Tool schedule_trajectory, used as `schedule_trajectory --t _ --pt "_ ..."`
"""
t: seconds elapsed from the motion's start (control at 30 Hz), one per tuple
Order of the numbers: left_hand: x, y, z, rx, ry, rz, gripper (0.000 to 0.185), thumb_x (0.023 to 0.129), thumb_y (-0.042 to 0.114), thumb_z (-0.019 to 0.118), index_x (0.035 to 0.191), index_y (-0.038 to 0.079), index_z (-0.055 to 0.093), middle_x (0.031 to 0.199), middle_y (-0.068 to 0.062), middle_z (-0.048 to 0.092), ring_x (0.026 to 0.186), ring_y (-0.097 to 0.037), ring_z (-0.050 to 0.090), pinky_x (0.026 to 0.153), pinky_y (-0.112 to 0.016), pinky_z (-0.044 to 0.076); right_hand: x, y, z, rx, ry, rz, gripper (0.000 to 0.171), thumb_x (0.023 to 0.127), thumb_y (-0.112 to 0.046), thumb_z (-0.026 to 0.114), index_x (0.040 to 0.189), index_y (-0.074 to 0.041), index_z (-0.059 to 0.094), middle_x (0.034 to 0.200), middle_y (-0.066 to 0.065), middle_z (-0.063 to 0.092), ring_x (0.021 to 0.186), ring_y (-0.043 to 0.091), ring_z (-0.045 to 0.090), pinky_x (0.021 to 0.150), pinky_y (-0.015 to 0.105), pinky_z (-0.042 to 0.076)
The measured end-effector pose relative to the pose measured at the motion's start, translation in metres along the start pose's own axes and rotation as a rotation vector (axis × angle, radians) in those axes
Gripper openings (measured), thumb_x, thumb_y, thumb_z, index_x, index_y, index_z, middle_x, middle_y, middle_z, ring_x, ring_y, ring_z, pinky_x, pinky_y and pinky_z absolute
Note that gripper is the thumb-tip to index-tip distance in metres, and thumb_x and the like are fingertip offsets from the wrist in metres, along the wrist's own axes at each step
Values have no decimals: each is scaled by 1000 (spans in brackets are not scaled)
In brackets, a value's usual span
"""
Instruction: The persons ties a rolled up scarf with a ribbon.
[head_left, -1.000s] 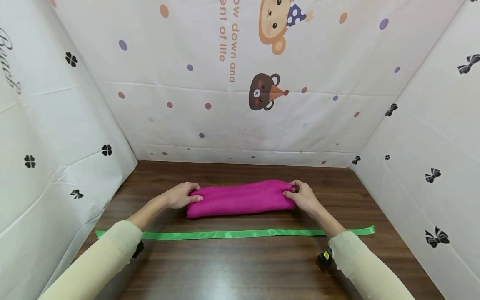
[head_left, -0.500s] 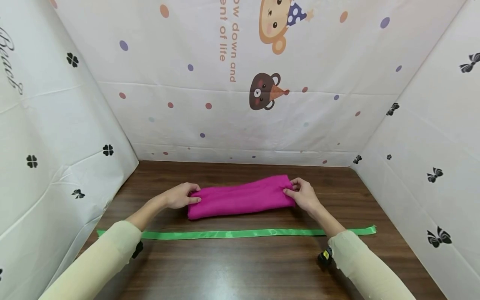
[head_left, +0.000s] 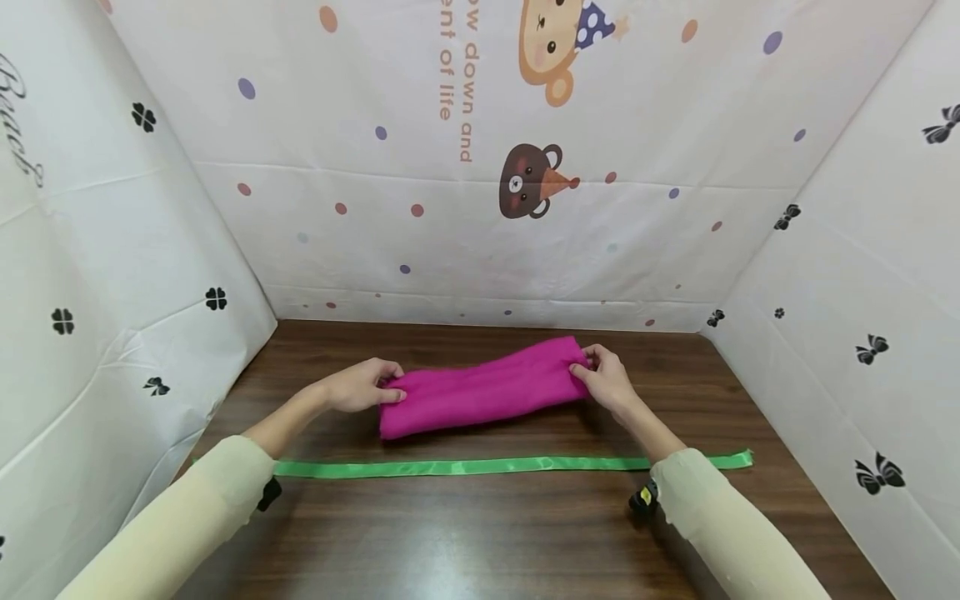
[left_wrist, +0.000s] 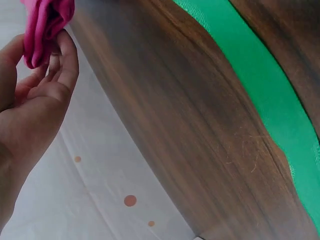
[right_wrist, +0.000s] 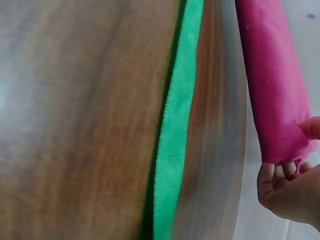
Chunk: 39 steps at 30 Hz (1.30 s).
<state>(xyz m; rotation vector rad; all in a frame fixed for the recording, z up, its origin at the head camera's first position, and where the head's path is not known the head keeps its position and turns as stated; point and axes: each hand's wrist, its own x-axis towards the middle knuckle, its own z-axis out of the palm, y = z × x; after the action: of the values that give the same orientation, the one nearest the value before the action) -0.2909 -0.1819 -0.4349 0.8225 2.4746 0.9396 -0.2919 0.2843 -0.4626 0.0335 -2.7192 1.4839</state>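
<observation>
While my left hand point(head_left: 363, 386) and right hand point(head_left: 609, 383) pinch its opposite ends, the pink cloth point(head_left: 480, 392) is beyond the green ribbon point(head_left: 465, 467), far side | folding looks done | not yet laid level, right end higher; ribbon untied

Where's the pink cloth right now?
In the head view, the pink cloth is near the middle, with the left grip and right grip holding its ends, just beyond the green ribbon on the table.
</observation>
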Motion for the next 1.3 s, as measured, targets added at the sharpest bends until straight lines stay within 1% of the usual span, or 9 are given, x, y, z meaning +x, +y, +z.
schedule_trajectory --t 0.23,0.4,0.57,0.8,1.13,1.3 --pt "-5 9 3 -58 -29 0 18 105 25 69 112 9 67 91 0 65 85 -16 57 79 -33 49 6 -9 -9 2 15 -11 34 104 -16 67 130 5 59 114 19 65 99 25 57 76 25 50" --pt "-8 22 4 -57 -27 27 18 105 26 70 111 10 66 91 0 65 85 -17 57 79 -34 49 9 -14 -17 19 20 -12 34 104 -18 69 128 5 60 115 20 66 99 25 58 73 23 51" --pt "-10 32 6 -40 -31 45 16 104 25 70 109 11 66 92 1 66 85 -17 58 78 -33 49 13 -16 -21 27 18 -16 35 103 -19 70 127 5 61 113 18 66 96 23 58 73 23 52" --pt "-9 38 11 9 -20 80 13 101 24 72 104 13 65 87 5 65 84 -14 57 76 -30 48 20 -16 -20 0 57 -36 34 101 -17 72 125 6 64 110 19 68 97 22 57 73 22 50" --pt "-11 49 19 -19 -40 73 15 100 23 73 105 11 66 90 4 68 85 -15 62 75 -30 51 24 -18 -16 -9 68 -50 32 102 -14 69 125 7 65 111 20 67 99 23 57 75 21 48" --pt "-13 54 23 -25 -48 76 16 100 24 73 103 11 65 87 3 65 80 -14 57 70 -29 47 28 -22 -14 16 61 -40 35 103 -15 67 130 7 63 117 21 65 103 25 57 77 22 49"
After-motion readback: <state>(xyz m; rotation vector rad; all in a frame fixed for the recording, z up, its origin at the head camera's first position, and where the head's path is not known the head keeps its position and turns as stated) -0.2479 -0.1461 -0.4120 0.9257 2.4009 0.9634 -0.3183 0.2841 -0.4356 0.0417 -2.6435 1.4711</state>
